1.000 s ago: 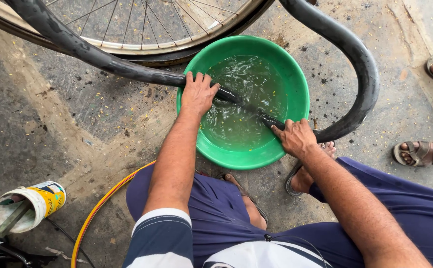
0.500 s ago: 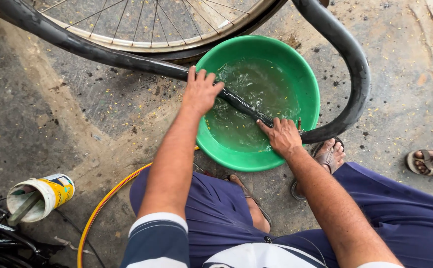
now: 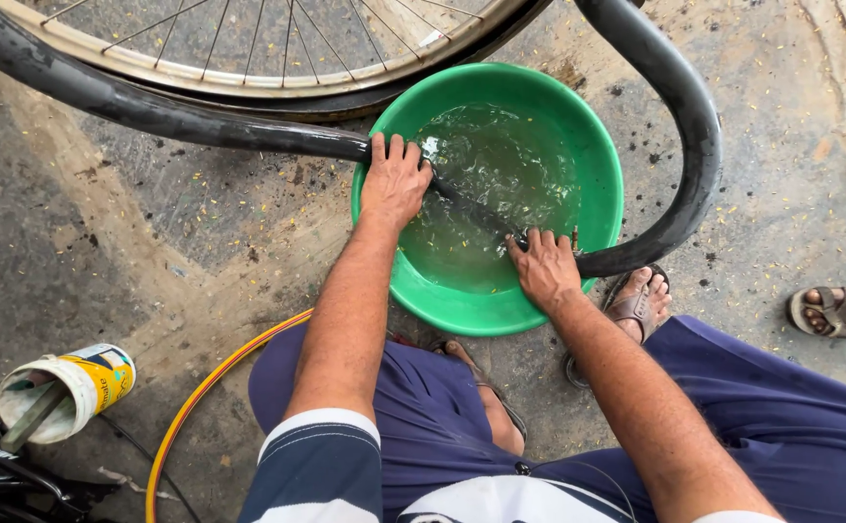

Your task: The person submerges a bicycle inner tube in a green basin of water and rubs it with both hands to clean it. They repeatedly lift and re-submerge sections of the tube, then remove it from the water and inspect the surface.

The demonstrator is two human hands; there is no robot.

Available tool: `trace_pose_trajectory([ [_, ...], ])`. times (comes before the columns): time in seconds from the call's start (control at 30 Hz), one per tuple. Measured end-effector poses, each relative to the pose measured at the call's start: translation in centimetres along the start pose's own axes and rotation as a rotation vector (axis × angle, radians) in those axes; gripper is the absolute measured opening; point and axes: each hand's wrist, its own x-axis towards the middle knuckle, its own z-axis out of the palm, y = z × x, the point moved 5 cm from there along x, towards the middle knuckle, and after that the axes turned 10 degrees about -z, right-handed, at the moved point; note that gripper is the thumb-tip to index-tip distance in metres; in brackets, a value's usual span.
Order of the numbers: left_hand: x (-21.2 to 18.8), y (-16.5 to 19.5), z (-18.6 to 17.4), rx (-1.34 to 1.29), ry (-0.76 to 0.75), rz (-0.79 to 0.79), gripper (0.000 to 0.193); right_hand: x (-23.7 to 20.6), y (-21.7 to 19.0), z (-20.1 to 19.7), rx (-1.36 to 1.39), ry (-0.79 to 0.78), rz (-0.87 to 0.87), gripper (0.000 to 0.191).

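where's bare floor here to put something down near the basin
Free: the concrete left of the basin, between the tube above and the yellow hose below. Also the floor right of the tube's loop, above the sandalled foot. Crowded: the basin itself, where the left hand and right hand press the tube underwater, and the corner by the can.

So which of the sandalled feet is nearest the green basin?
The foot just beside the right hand, touching the basin rim; the other lies far right.
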Motion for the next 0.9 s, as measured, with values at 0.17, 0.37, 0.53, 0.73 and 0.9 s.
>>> trace_pose_trajectory([
  [0.17,0.0,-0.1,-0.2,0.021,0.022,0.001,0.038,0.0,-0.4,-0.1,-0.026,-0.025,0.019,0.057],
  [0.37,0.0,0.2,-0.6,0.072,-0.024,0.001,0.037,-0.2,-0.7,0.0,-0.041,0.000,0.028,0.057],
  [0.53,0.0,0.1,-0.4,0.072,-0.070,0.006,0.040,-0.3,-0.7,0.2,-0.031,-0.026,0.041,0.056],
  [0.73,-0.1,0.3,0.6,0.136,-0.151,-0.003,0.046,-0.2,-0.8,0.4,-0.028,-0.060,0.064,0.059],
  [0.9,0.3,0.8,1.9,0.209,-0.300,-0.001,0.053,-0.3,-0.8,0.7,-0.033,-0.069,0.070,0.058],
])
